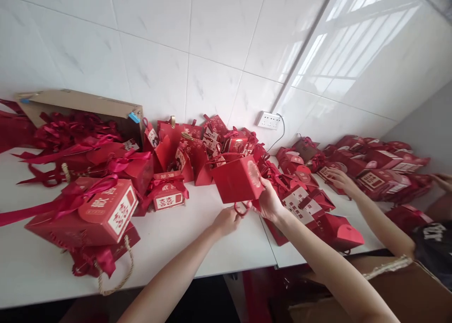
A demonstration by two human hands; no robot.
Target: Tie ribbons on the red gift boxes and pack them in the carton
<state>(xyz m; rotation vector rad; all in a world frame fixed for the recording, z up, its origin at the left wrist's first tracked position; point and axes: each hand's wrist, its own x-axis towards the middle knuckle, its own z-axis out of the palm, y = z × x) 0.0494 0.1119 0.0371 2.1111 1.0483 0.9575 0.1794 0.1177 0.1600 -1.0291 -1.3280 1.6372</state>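
In front of me a red gift box (pixel 233 179) is tipped up off the white table, its plain sides toward me. My right hand (pixel 271 201) grips its right end, thumb against the printed face. Just below the box, my left hand (pixel 227 221) is closed at a red cord loop (pixel 242 211), which it appears to pinch; the fingertips are partly hidden. Left of the hands stands a small red gift box with a ribbon and a cream label (pixel 168 198). Several red gift bags (pixel 197 156) crowd behind the held box.
At left, large ribboned red boxes (pixel 88 214) are stacked before a cardboard box (pixel 81 97) of dark red ribbon. Many red boxes (pixel 379 177) are piled rightward, where a co-worker's hand (pixel 341 179) reaches. A socket strip (pixel 270 120) with a cable is on the wall; an open carton (pixel 399 294) stands below right.
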